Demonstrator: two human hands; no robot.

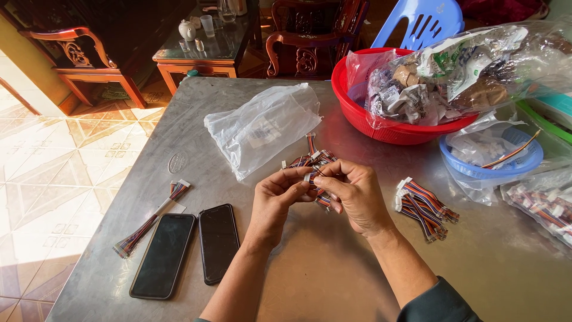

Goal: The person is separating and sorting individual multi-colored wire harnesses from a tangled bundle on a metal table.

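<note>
Both my hands meet over the middle of a grey metal table [333,274]. My left hand [277,200] and my right hand [354,194] pinch the same multicoloured ribbon cable with a white connector [308,176] between their fingertips. Just behind the fingers lies a small heap of similar cables [311,158]. A folded bundle of the same striped cables [424,206] rests on the table right of my right hand.
Two dark phones [164,255] [218,241] lie face up at the left, beside one long striped cable [152,219]. A clear plastic bag [262,126] lies behind the heap. A red basin [357,113] of bagged parts, a blue basket [518,170] and another bag of cables [545,206] stand right.
</note>
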